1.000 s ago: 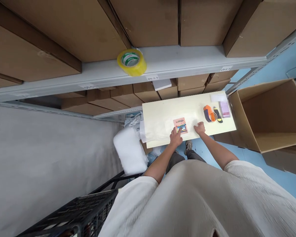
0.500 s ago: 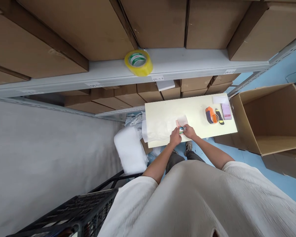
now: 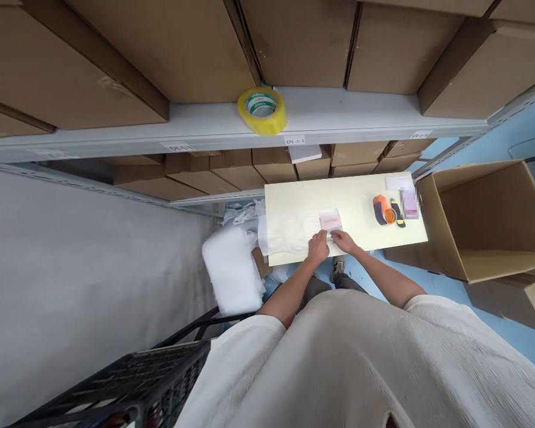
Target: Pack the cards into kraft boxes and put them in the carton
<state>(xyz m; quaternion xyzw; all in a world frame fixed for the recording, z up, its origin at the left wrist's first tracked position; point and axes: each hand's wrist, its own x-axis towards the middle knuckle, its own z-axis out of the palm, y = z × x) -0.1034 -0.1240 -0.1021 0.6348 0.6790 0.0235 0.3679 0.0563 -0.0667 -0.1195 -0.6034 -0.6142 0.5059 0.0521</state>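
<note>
A small, flat pink-and-white packet [image 3: 330,220] lies on the pale yellow tabletop [image 3: 356,199], just beyond my fingertips. My left hand [image 3: 318,245] is closed at its near left edge. Close beside it, my right hand [image 3: 343,241] pinches the near right edge, with bent fingers. The fingers cover the packet's near end, so how it is folded there cannot be made out. Thin translucent white sheets [image 3: 289,230] spread over the table to the left of my left hand.
An orange tape dispenser [image 3: 383,210], a black-and-yellow cutter [image 3: 397,214] and a purple packet [image 3: 409,203] lie at the table's right. A large open carton [image 3: 463,238] stands beyond. Yellow tape [image 3: 263,112] rests on the shelf [image 3: 339,110]. White foam sheets [image 3: 232,270] are at left.
Both hands have drawn closer together over the packet's near end. The colourful print that showed between them is now covered, and more of the pink-and-white part shows beyond the fingers.
</note>
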